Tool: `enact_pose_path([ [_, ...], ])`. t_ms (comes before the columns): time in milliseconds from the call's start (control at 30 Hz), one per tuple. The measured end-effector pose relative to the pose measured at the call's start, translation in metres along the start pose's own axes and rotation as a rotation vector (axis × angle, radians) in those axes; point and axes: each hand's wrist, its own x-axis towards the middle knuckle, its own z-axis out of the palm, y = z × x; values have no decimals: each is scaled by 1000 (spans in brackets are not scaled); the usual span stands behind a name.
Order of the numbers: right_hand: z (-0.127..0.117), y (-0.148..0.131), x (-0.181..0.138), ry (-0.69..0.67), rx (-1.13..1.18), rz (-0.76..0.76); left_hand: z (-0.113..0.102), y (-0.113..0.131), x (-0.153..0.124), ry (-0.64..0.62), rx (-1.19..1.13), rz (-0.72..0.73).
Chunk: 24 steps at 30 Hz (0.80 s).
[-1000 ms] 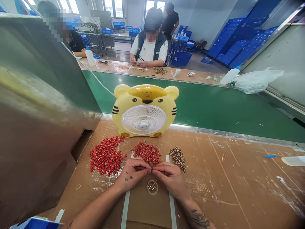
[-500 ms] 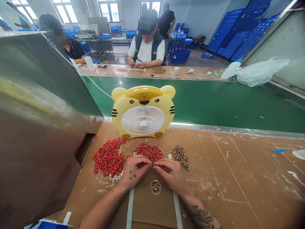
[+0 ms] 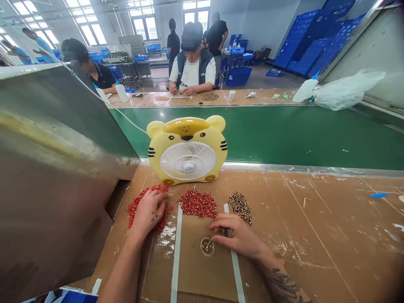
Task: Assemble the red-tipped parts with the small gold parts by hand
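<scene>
While a yellow fan [image 3: 188, 167] stands at the frame's centre, the left hand [image 3: 150, 212] lies over the large red pile [image 3: 133, 207] at centre left, its grip hidden, and the right hand [image 3: 236, 235], thumb and forefinger spread, hangs right of centre. Slightly higher, a smaller red pile [image 3: 198, 203] sits between the hands and a spotted pile [image 3: 240, 206] beyond the right one. Nearer the right hand, a small clear cup [image 3: 207, 255] below centre holds a thin stick [image 3: 208, 243] slanting up and right toward the thumb, nothing between; contact is unclear.
</scene>
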Motion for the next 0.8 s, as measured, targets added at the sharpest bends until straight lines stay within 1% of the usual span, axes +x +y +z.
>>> enact_pose_path([
  [67, 3, 1, 0, -32, -3, 15, -8, -6, -2, -98, 58, -28],
  [133, 7, 1, 1, -47, 3, 21, -10, -6, -3, -158, 78, -40],
  [233, 10, -2, 0, -63, 20, -16, -7, 2, -4, -179, 83, -22],
  [400, 8, -9, -2, -110, -28, -141, 0, 13, -2, -217, 61, 72],
  [500, 8, -9, -2, -83, -69, -191, 3, 14, -1, -189, 5, 98],
  [567, 8, -6, -2, -23, -95, -216, 5, 16, -1, -123, -108, 71],
  [600, 9, -5, -2, 3, -108, -226, 6, 17, -2, -83, -196, 34],
  [633, 9, -4, -2, 11, -117, -237, 8, 20, -3, -42, -307, -19],
  [700, 10, -4, -1, -23, -119, -270, 15, 28, -6, 15, -580, -148],
  [733, 10, -4, -1, -40, -119, -286, 20, 32, -8, 20, -729, -208],
  [800, 11, -5, -1, -28, -134, -309, 30, 40, -10, -13, -1023, -296],
])
